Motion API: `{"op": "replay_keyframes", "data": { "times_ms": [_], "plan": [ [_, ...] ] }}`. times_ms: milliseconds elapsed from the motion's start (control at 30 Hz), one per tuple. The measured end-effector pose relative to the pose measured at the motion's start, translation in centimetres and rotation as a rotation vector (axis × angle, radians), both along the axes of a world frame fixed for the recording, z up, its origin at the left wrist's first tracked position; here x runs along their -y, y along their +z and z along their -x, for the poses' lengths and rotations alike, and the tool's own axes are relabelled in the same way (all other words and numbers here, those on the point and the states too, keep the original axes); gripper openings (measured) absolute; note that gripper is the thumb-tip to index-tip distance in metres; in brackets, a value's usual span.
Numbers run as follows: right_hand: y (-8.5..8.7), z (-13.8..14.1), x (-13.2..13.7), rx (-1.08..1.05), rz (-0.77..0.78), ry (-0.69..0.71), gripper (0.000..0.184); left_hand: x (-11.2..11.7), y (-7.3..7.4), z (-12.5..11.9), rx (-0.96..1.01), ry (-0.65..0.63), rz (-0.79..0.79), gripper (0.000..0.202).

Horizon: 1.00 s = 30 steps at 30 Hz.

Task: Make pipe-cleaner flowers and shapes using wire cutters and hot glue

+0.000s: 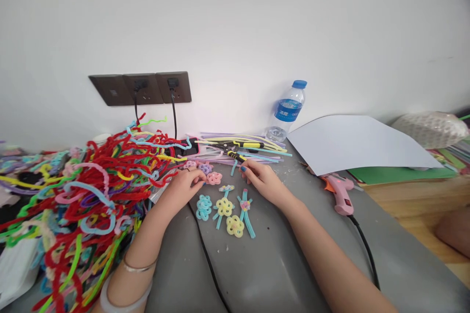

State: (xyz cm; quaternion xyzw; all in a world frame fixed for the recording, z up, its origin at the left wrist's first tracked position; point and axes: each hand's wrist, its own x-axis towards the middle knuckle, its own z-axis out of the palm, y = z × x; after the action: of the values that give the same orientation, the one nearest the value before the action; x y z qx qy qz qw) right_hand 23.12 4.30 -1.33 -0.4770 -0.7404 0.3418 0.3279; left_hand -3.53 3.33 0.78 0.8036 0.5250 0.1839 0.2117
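Observation:
My left hand (188, 185) rests on the table with fingers loosely curved, its fingertips at the edge of a pink looped flower (214, 178). My right hand (260, 180) has thumb and forefinger drawn close together; anything between them is too small to make out. Just left of those fingertips lies a short blue strip (234, 168), below the yellow-and-black handle of the pliers (237, 156). Between my hands are a blue looped flower (203, 207), a yellow flower (224, 207) on blue strips, another yellow flower (235, 226) and a blue-strip piece with a small pink centre (245, 204).
A tangled heap of pipe cleaners (91, 190) covers the left side. Pastel strips (253, 143) lie along the wall beside a water bottle (288, 110). On the right are a pink glue gun (343, 195) and white sheet (360, 142). A black cable (205, 249) crosses the table.

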Motion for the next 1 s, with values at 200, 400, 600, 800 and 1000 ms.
{"op": "replay_keyframes", "data": {
  "times_ms": [200,400,600,800,1000],
  "plan": [
    [0.6,-0.1,0.1,0.064,-0.013,0.017,0.027,0.4,0.4,0.3,-0.079,0.019,0.035,0.017],
    [1.3,-1.4,0.3,0.183,0.143,0.075,0.035,0.3,-0.1,0.5,-0.098,-0.004,0.008,0.015],
    [1.5,-1.7,0.4,0.206,0.285,0.193,0.024,0.2,-0.4,0.7,-0.107,-0.040,-0.013,0.014],
    [2.0,-1.5,0.6,0.263,0.347,0.212,0.014,0.2,-0.5,0.7,-0.124,-0.044,-0.007,0.015],
    [2.6,-1.6,1.1,0.240,0.421,0.261,0.012,0.2,-0.5,0.5,-0.139,-0.047,-0.006,0.014]
  ]
}}
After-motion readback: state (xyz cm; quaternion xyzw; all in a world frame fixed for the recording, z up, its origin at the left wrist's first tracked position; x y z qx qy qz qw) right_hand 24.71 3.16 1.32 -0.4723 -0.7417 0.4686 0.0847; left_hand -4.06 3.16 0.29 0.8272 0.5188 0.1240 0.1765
